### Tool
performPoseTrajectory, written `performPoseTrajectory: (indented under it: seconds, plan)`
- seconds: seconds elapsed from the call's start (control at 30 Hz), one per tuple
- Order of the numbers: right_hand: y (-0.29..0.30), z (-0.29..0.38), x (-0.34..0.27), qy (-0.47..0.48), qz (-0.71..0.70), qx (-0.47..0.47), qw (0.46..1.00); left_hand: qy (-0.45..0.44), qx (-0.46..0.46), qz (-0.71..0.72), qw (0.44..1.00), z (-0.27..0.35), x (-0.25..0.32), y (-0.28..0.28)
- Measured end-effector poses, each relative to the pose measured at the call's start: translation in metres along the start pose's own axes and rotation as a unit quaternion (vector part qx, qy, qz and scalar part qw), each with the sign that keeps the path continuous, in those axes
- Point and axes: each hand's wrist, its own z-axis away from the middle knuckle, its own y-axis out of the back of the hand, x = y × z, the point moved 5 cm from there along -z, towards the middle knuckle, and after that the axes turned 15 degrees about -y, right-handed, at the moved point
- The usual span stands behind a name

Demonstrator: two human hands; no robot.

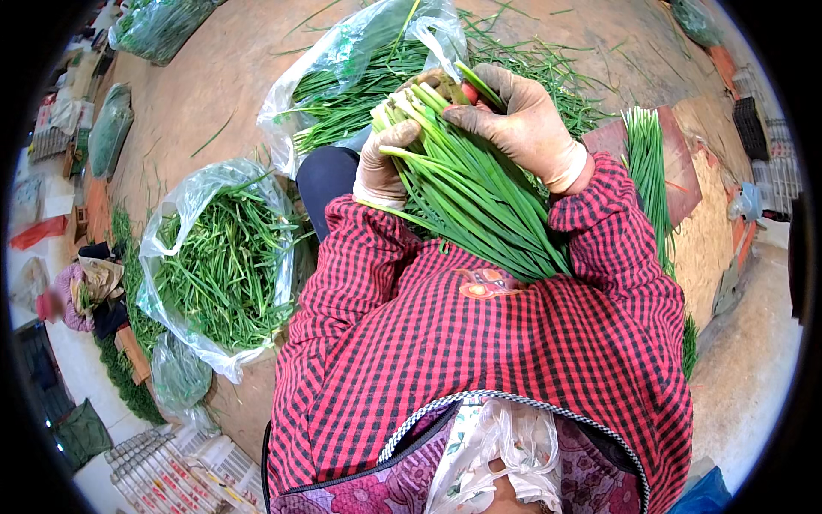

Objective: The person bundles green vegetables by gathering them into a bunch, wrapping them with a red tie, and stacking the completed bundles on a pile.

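In front of my chest lies a bunch of green garlic chives [475, 193], pale stem ends up and leaves fanned down against the red-and-black checked smock [475, 340]. My left hand [384, 157], in a thin soiled glove, wraps the bunch near the stem ends. Over the top of the stems, my right hand [523, 122], also gloved, pinches a short green stalk [480, 85] between thumb and fingers. Reddish fingertips show close to that pinch; part of them is hidden. Beyond the hands, loose chives [366, 90] spill from a clear plastic bag [443, 32].
A clear bag [183, 225] of loose leaves stands at left. At right, a neat chive bundle [645, 154] rests on a reddish board [682, 154]. Scattered leaves [565, 77] litter the floor. Filled bags [110, 128] and a seated person [74, 289] are far left, stacked crates [154, 469] lower left.
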Motion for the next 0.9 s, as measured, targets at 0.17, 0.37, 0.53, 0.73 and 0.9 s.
performPoseTrajectory:
  seconds: [0.17,0.37,0.53,0.73,0.9]
  plan:
    - [0.041,-0.012,0.009,0.006,-0.108,0.111,0.988,-0.038,-0.065,0.061,0.995,-0.004,-0.005,0.001]
    - [-0.005,-0.026,0.004,-0.069,-0.048,-0.129,0.988,0.001,-0.067,0.148,0.987,0.001,-0.005,0.003]
    - [-0.002,-0.044,0.028,-0.123,-0.031,-0.226,0.966,0.045,-0.05,0.094,0.993,0.0,-0.005,0.0]
    - [0.044,-0.065,0.004,-0.023,0.148,0.059,0.987,0.057,-0.081,0.083,0.992,0.001,-0.004,-0.012]
    - [0.087,-0.082,-0.023,-0.054,0.081,0.126,0.987,0.067,-0.087,0.087,0.99,0.005,-0.001,-0.011]
